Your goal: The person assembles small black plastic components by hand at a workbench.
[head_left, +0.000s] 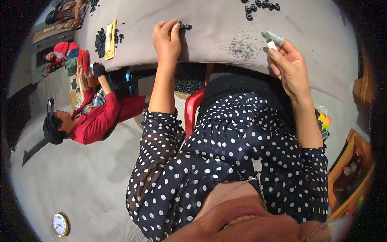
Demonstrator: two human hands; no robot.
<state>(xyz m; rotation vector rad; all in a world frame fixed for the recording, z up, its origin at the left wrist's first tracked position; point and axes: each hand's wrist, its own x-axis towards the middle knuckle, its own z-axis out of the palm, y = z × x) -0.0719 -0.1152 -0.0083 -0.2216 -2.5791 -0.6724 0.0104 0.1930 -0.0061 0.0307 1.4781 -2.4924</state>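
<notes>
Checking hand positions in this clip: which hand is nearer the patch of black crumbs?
The right hand is nearer, just right of the crumbs; the left hand is farther off, to their left, by small black parts.

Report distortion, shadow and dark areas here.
Head view: fisheye bending curves the near edge of the grey table; head view: the corners fall to black; head view: a dark shadow lies just right of the left hand.

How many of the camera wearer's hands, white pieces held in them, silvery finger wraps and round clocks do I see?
Left hand and right hand: 2
White piece: 1
Silvery finger wrap: 1
Round clock: 1
Total: 5
</notes>
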